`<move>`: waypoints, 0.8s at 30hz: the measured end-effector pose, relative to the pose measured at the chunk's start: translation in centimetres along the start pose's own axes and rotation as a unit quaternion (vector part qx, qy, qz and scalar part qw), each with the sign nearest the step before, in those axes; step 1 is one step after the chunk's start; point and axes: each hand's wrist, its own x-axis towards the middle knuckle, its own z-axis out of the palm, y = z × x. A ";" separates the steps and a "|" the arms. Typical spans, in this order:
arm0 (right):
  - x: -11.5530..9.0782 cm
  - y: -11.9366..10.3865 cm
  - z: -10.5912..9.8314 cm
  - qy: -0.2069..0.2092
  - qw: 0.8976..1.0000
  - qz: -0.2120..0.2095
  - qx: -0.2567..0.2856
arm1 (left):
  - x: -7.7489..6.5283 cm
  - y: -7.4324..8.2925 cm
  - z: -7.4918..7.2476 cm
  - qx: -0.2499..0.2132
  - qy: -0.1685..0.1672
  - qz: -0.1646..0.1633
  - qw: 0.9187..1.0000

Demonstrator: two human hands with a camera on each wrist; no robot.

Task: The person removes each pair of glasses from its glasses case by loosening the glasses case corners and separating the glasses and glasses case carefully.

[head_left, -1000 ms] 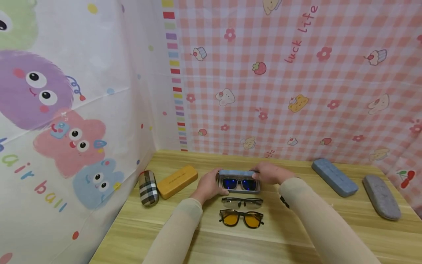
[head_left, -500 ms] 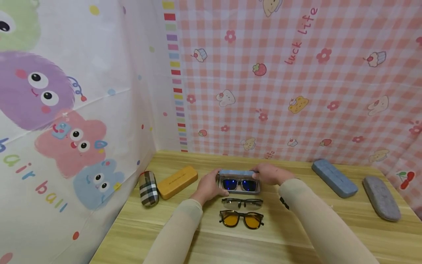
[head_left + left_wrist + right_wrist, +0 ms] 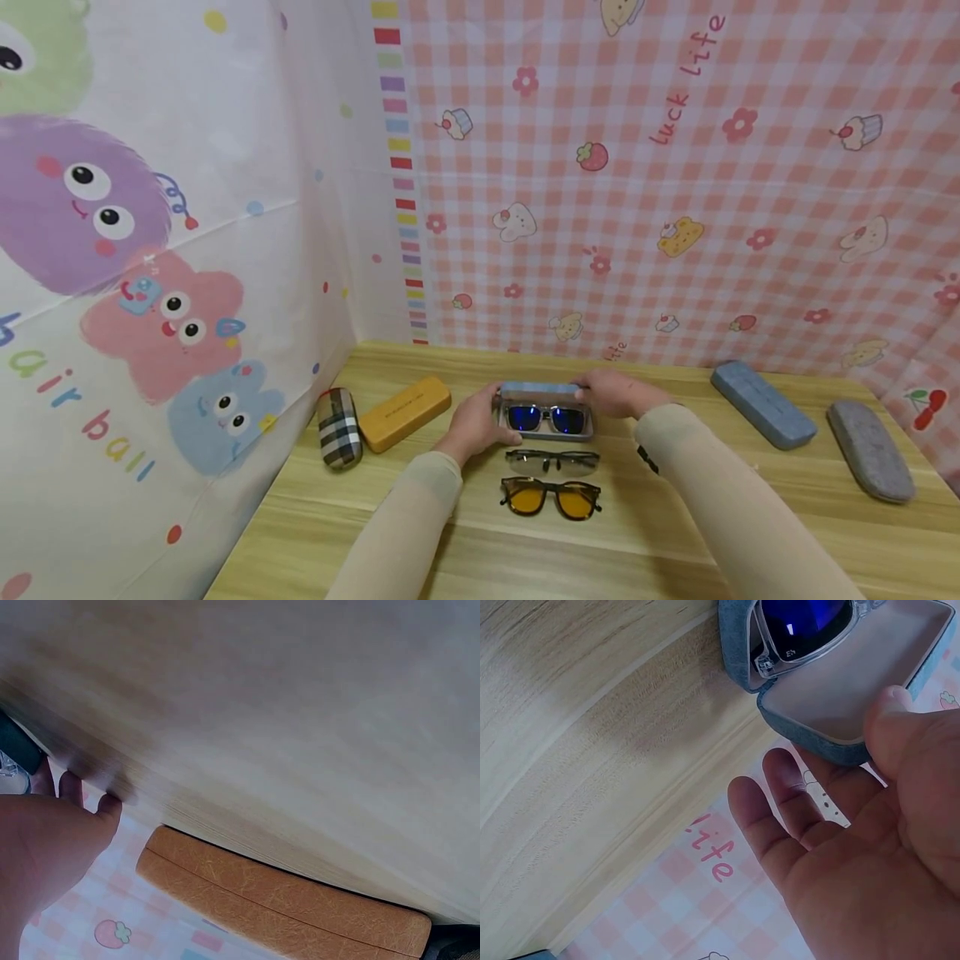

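Note:
An open blue glasses case [image 3: 538, 388] stands near the back middle of the table, with blue-lensed sunglasses [image 3: 567, 421] lying inside. My left hand [image 3: 474, 423] grips the case's left end, thumb at the front corner. At the other end, my right hand [image 3: 617, 394] pinches the raised lid [image 3: 829, 705], thumb on its inner face and index finger behind; the remaining fingers stay loose. In front lie dark-framed glasses with pale lenses [image 3: 577, 463], then glasses with orange lenses [image 3: 576, 502]. Only a corner of the case shows in the left wrist view.
Left of the hands lie an orange glasses case [image 3: 405, 414] and a black-and-white plaid case [image 3: 340, 429]. To the right are another blue case [image 3: 762, 406] and a grey case [image 3: 871, 452]. A pink checked cloth [image 3: 637, 192] hangs behind the table.
The lid in my right hand has tipped slightly further up and back. My left hand, the sunglasses and the other glasses have stayed in place.

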 end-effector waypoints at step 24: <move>0.3 0.5 1.5 0.087 0.996 -0.002 -0.013 | -0.3 0.3 -0.1 -0.020 0.002 -0.009 1.000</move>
